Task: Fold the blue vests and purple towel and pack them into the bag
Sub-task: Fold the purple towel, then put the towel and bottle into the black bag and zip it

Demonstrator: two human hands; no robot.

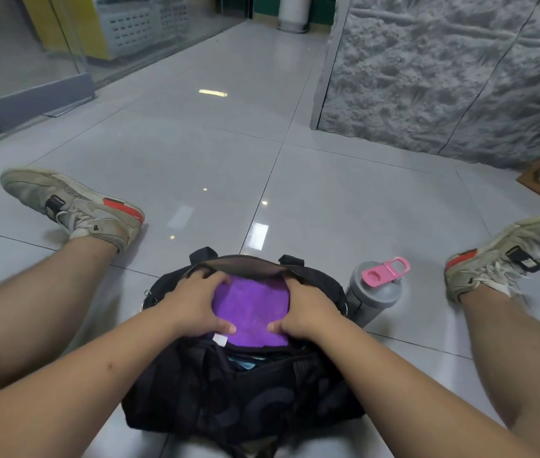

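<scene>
Glossy grey tiled floor (195, 143), rough grey stone wall (443, 71), glass partition (30, 38)

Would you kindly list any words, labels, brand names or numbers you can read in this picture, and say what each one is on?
No text can be read in this view.
White tag at the purple towel edge: too small and blurred to read.
Black patches on the sneakers: any marking is illegible.
Black bag: faint curved shapes only, no legible letters.
Grey bottle with pink lid: no lettering visible.
</scene>
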